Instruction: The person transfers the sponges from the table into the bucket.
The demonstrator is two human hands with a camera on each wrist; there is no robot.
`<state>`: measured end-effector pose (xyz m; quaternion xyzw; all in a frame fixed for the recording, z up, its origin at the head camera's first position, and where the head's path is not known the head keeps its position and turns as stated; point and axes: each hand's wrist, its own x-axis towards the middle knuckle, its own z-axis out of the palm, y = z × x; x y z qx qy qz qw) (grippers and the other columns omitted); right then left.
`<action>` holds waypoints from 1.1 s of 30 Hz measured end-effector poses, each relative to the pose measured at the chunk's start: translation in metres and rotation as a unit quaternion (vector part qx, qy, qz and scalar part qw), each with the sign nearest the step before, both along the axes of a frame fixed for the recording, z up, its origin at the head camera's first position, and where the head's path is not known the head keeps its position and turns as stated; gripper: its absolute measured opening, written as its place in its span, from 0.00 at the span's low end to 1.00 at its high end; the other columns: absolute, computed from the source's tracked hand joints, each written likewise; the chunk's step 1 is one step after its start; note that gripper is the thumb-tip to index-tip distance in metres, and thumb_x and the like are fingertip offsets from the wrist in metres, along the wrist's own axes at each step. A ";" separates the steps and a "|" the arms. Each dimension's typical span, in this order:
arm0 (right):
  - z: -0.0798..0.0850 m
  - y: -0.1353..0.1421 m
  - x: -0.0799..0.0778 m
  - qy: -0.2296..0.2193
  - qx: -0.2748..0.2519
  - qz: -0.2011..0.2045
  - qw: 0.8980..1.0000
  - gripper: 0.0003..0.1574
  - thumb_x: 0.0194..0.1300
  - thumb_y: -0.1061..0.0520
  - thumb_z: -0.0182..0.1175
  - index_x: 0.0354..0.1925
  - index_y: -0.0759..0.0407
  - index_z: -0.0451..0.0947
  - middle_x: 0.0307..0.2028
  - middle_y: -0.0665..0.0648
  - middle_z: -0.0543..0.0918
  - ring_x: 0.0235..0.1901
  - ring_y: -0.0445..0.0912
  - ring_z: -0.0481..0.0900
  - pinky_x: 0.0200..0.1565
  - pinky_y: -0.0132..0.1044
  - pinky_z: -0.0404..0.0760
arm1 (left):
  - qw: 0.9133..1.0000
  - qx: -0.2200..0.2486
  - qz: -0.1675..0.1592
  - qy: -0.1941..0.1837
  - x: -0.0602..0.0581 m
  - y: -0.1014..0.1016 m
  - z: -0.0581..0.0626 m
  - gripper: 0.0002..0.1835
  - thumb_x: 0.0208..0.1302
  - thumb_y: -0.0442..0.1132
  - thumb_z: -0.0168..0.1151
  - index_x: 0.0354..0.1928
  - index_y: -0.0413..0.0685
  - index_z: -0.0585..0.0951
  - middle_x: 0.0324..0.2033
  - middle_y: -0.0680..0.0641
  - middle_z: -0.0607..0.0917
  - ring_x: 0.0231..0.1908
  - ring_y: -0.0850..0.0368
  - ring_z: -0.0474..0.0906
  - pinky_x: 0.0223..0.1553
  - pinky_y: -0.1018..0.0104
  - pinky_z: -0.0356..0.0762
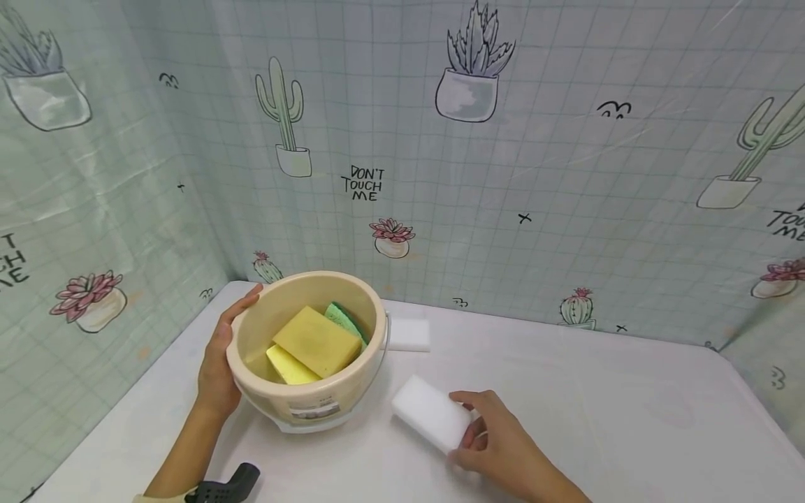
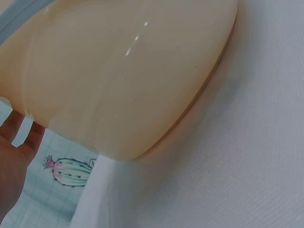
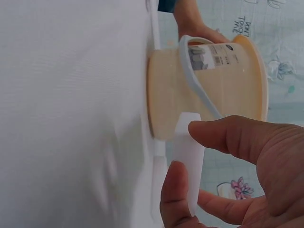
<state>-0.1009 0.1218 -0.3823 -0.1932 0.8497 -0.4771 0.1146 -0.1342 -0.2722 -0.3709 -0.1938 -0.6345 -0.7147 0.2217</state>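
Note:
A cream bucket stands on the left of the white table, with a yellow sponge, a brighter yellow piece and a green sponge inside. My left hand holds the bucket from its left side, fingers bent along the wall just under the rim. In my right hand is a white sponge block, pinched at its right end between thumb and fingers. The right wrist view shows the white block edge-on, close over the tabletop, to the right of the bucket.
Another white block lies on the table behind the bucket's right side. The bucket's pale handle hangs down around its front. A patterned curtain closes off the back and sides of the white table.

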 end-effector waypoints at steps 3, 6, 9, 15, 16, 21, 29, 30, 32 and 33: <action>0.008 -0.002 0.000 0.008 -0.004 -0.011 1.000 0.43 0.49 0.59 0.73 0.62 0.57 0.67 0.50 0.58 0.67 0.32 0.41 0.76 0.32 0.31 0.80 | 1.000 -0.003 -0.002 0.008 0.000 -0.002 -0.001 0.28 0.75 0.48 0.31 0.67 0.37 0.63 0.71 0.44 0.58 0.71 0.53 0.48 0.66 0.71 0.52; 0.017 -0.002 0.000 0.018 -0.013 -0.026 0.999 0.43 0.48 0.60 0.74 0.61 0.57 0.67 0.50 0.59 0.67 0.33 0.43 0.76 0.34 0.32 0.80 | 1.000 -0.007 -0.003 0.011 -0.001 -0.001 0.000 0.28 0.76 0.47 0.30 0.67 0.37 0.63 0.71 0.43 0.58 0.71 0.53 0.49 0.66 0.71 0.52; 0.029 -0.002 -0.002 0.035 -0.028 -0.044 0.998 0.43 0.47 0.63 0.74 0.61 0.55 0.68 0.49 0.58 0.68 0.35 0.44 0.76 0.38 0.32 0.81 | 1.000 -0.007 -0.009 0.015 -0.002 -0.001 0.000 0.28 0.76 0.47 0.30 0.67 0.36 0.63 0.71 0.42 0.57 0.71 0.52 0.48 0.67 0.70 0.51; 0.056 -0.007 -0.009 0.068 -0.054 -0.061 0.994 0.42 0.49 0.63 0.73 0.61 0.50 0.69 0.48 0.56 0.70 0.38 0.46 0.77 0.42 0.33 0.81 | 1.000 -0.007 -0.006 0.016 -0.001 -0.002 -0.001 0.28 0.76 0.47 0.29 0.67 0.36 0.63 0.71 0.41 0.56 0.71 0.52 0.48 0.67 0.70 0.51; 0.060 -0.009 -0.009 0.071 -0.056 -0.059 0.994 0.41 0.49 0.63 0.73 0.61 0.50 0.69 0.48 0.56 0.70 0.39 0.46 0.77 0.42 0.33 0.81 | 1.000 -0.007 -0.005 0.015 -0.001 -0.003 -0.001 0.28 0.76 0.47 0.30 0.67 0.36 0.63 0.71 0.41 0.57 0.71 0.52 0.48 0.67 0.70 0.51; 0.075 -0.017 -0.011 0.082 -0.053 -0.050 0.994 0.40 0.51 0.60 0.72 0.61 0.48 0.69 0.48 0.54 0.70 0.40 0.47 0.77 0.42 0.33 0.81 | 1.000 -0.006 0.004 0.010 0.000 -0.002 0.000 0.28 0.76 0.47 0.30 0.67 0.35 0.63 0.71 0.42 0.57 0.71 0.52 0.48 0.67 0.70 0.50; 0.094 -0.044 -0.018 0.076 -0.075 -0.031 0.994 0.41 0.49 0.58 0.74 0.61 0.45 0.70 0.50 0.51 0.71 0.41 0.47 0.76 0.44 0.34 0.80 | 1.000 -0.007 0.010 -0.001 0.001 -0.003 0.001 0.28 0.76 0.48 0.30 0.67 0.36 0.63 0.71 0.44 0.58 0.71 0.53 0.49 0.67 0.70 0.51; 0.095 -0.048 -0.019 0.078 -0.075 -0.027 0.994 0.41 0.49 0.58 0.74 0.61 0.45 0.71 0.50 0.51 0.71 0.41 0.47 0.76 0.44 0.34 0.80 | 1.000 -0.007 0.010 -0.001 0.002 -0.003 0.001 0.28 0.76 0.48 0.30 0.67 0.36 0.63 0.71 0.44 0.58 0.71 0.53 0.49 0.67 0.70 0.51; 0.097 -0.055 -0.021 0.090 -0.072 -0.020 0.993 0.41 0.49 0.57 0.75 0.61 0.47 0.71 0.50 0.51 0.72 0.40 0.47 0.76 0.44 0.33 0.80 | 1.000 -0.011 0.010 -0.001 0.002 -0.002 0.001 0.28 0.76 0.48 0.30 0.67 0.36 0.63 0.71 0.44 0.58 0.71 0.53 0.48 0.67 0.70 0.51; 0.098 -0.058 -0.021 0.098 -0.071 -0.016 0.993 0.40 0.49 0.57 0.75 0.61 0.47 0.72 0.49 0.51 0.72 0.40 0.46 0.76 0.44 0.33 0.80 | 1.000 -0.012 0.010 -0.002 0.002 -0.002 0.001 0.28 0.76 0.48 0.29 0.67 0.36 0.63 0.71 0.44 0.58 0.71 0.53 0.48 0.67 0.70 0.51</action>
